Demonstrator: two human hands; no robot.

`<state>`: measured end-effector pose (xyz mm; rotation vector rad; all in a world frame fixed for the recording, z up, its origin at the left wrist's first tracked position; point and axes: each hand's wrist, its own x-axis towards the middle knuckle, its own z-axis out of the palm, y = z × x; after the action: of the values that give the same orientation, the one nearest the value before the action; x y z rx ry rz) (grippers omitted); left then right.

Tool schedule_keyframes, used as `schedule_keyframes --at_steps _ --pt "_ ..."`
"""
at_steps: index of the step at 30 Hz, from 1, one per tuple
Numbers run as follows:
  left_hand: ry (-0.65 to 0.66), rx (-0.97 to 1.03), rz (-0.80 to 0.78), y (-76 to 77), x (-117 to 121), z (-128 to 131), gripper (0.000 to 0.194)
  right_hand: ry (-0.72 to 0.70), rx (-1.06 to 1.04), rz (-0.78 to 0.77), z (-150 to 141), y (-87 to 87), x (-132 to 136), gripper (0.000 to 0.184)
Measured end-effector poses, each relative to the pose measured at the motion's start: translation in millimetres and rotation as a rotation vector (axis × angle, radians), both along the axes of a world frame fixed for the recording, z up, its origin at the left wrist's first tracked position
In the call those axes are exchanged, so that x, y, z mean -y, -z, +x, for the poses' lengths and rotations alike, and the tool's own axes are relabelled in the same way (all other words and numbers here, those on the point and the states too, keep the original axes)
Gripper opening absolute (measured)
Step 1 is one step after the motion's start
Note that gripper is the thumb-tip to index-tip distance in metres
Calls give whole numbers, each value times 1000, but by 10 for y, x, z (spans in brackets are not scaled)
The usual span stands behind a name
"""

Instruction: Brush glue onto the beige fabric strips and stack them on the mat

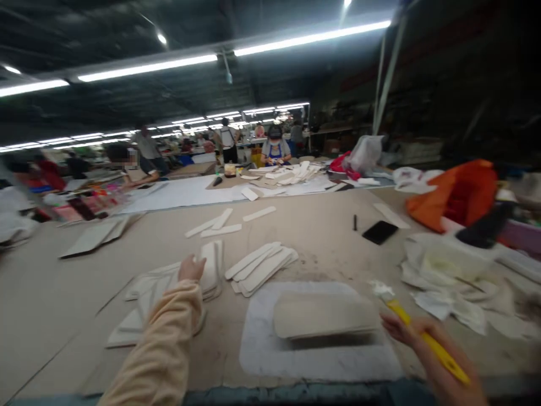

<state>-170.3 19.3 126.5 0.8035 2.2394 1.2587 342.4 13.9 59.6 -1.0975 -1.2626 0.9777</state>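
My left hand, in a beige sleeve, is at the left edge of a stack of white panels, fingers curled and closed on the edge of one panel. More white panels lie fanned out beside and under my forearm. My right hand is wrapped round the yellow handle of a brush, whose bristles carry a white paste. Left of the brush, a blurred beige panel rests on a white sheet with rounded corners.
Narrow white strips lie mid-table, with several more behind them. A black phone is at the right. Near it are a plastic-lined container of pale paste and an orange bag. A co-worker sits across the table.
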Motion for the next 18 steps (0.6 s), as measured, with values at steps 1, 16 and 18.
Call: schedule_keyframes --at_steps 1,16,18 --pt "31 -43 3 82 -3 98 46 -15 12 -29 27 -9 28 25" --pt "838 -441 334 1283 559 1683 76 -77 -248 -275 -283 -73 57 37" --pt "851 -457 332 1314 536 1659 71 -77 -358 -293 -321 -61 26 37"
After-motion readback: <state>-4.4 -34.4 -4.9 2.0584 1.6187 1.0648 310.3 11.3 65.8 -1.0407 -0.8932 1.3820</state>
